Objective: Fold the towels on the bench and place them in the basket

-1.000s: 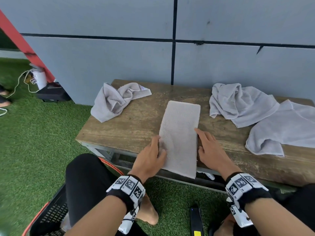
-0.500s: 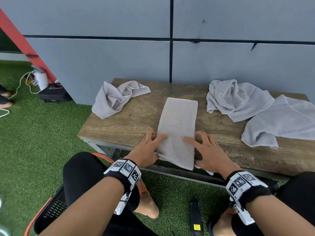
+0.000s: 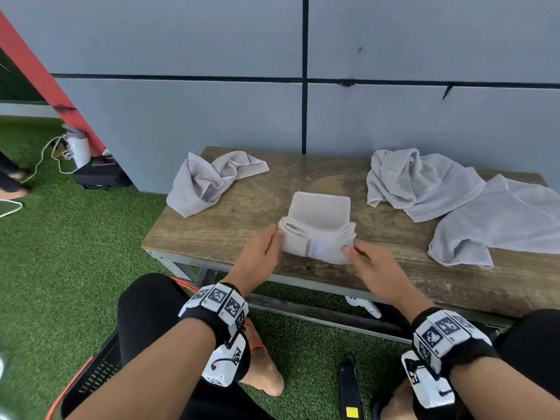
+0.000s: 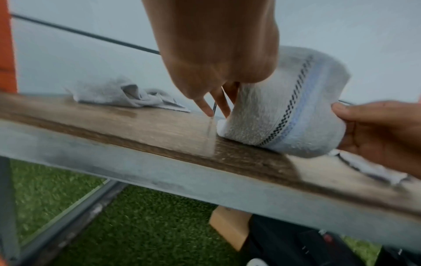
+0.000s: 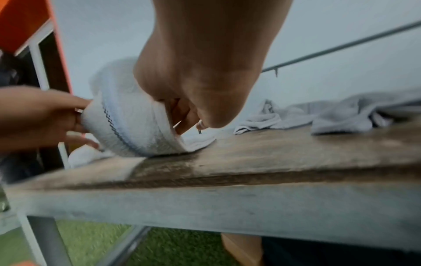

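Note:
A pale folded towel lies in the middle of the wooden bench, its near end lifted and curled over toward the wall. My left hand grips the left side of that raised fold. My right hand pinches the right side. A woven stripe runs across the lifted part. The black basket with an orange rim sits on the grass at the lower left, partly hidden by my leg.
One crumpled grey towel lies at the bench's left end and two more at the right. A grey wall stands right behind the bench. A black device lies on the grass below.
Both hands have taken hold of the towel's near end, which hung over the bench edge, and lifted it up and forward over the rest. The long strip now looks half as long.

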`<action>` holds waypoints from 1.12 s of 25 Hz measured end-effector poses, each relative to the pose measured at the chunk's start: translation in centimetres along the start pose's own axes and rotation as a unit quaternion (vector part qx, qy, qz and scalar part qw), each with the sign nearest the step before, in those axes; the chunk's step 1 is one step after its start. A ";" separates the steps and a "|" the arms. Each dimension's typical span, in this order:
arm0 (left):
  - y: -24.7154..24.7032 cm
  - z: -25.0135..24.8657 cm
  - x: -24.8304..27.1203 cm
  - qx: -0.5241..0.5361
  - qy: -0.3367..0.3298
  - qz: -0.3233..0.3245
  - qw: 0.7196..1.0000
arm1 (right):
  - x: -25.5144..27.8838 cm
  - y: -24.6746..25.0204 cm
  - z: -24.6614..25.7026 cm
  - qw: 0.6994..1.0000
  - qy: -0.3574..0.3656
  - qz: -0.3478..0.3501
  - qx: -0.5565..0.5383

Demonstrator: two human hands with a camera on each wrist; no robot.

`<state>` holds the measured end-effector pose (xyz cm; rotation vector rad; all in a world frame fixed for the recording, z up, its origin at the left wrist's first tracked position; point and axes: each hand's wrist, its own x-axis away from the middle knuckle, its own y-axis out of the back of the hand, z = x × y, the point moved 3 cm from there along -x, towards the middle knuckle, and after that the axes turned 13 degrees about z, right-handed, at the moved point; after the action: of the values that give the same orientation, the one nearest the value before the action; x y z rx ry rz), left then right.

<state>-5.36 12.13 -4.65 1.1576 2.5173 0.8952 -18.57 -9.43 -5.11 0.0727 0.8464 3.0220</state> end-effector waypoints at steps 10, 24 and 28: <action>-2.7 0.6 -1.0 0.148 0.174 0.001 0.974 | -1.3 -0.8 -0.4 0.974 -0.187 0.025 -0.126; -4.3 1.0 -6.5 -0.107 0.223 0.007 0.969 | -3.0 -0.8 -3.6 0.953 -0.278 -0.081 -0.085; -4.2 0.5 -6.5 -0.103 0.235 0.005 0.967 | -3.0 -0.7 -3.4 0.949 -0.286 -0.110 -0.071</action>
<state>-3.42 5.39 -7.96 0.9821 2.6771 1.5481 -15.77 -10.62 -8.49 0.7531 0.5342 2.6105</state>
